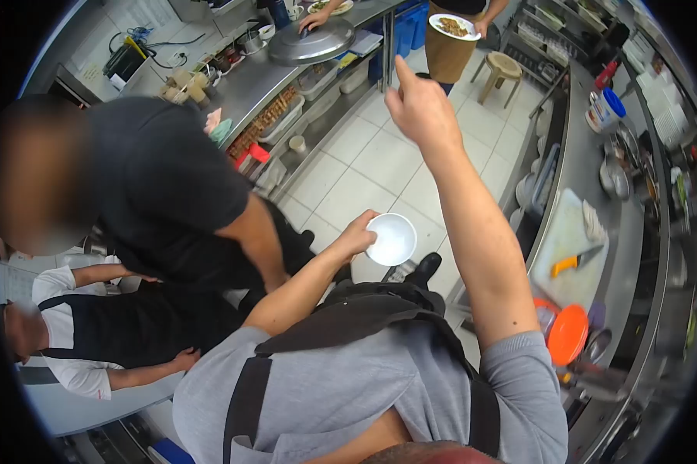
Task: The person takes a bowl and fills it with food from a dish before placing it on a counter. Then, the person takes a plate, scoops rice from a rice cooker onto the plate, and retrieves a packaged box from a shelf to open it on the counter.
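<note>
Your left grip (358, 234) grasps the white bowl (395, 241) at its rim, above the floor (383, 162), beyond the table's (577, 164) long edge; your raised right grip (424, 112) is released, index finger (404, 73) extended.

Right grip (426, 112) forward, forefinger (403, 72) out.

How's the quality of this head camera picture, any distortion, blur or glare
In the head view, the right-side counter bends strongly, with black corners; there too, a co-worker's head is heavily blurred, the white bowl and right hand look fairly sharp, and the metal lid carries pale highlights.
</note>
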The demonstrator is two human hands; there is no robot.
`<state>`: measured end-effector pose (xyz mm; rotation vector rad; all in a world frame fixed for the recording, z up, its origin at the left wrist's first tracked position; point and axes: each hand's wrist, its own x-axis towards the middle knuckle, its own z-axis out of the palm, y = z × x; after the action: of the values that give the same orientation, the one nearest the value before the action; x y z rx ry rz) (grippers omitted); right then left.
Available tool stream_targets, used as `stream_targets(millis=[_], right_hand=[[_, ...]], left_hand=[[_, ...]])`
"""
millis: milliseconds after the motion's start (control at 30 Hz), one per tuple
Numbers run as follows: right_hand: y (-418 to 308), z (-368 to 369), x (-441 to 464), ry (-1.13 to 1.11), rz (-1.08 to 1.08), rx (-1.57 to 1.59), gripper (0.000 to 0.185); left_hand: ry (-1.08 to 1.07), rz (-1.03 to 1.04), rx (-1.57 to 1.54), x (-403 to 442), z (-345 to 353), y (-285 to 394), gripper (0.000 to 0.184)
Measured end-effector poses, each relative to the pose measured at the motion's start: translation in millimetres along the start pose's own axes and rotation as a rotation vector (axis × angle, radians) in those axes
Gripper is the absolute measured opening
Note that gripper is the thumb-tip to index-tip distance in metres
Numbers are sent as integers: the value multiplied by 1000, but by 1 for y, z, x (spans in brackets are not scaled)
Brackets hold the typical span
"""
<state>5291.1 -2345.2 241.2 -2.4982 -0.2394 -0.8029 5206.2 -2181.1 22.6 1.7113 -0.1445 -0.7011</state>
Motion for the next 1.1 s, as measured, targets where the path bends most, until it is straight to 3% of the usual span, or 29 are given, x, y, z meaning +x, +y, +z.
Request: stream_targets(millis=[133,300,367,433,600,733,833,900,967,1000,1100], right_hand=[[77,-6,9,-133,-52,254,52],[195,61,140,-135,35,-106,53],[211,90,164,-223,-12,-40,52],[220,120,174,-374,-33,84,52],[244,199,217,-447,-179,226,55],[332,268,301,-596,36,-84,65],[454,306,315,-620,257,-173,48],[528,297,290,-648,322,-303,43],[603,288,250,-658,472,-305,47],[645,283,219,-678,366,-392,45],[660,235,148,-1005,597,-479,25]], left_hand=[[172,-74,-206,62,-1,8,47],[412,-231,-223,129,-18,40,48],[503,-125,-142,150,-29,49,49],[631,-105,-292,171,-44,34,50],[760,-298,-424,218,-68,49,51],[809,-335,-575,290,-105,59,53],[837,-257,-581,364,-148,61,55],[777,-215,-435,407,-182,93,57],[767,-174,-477,443,-213,137,57],[754,-129,-506,462,-228,153,58],[742,-73,-387,526,-279,173,56]])
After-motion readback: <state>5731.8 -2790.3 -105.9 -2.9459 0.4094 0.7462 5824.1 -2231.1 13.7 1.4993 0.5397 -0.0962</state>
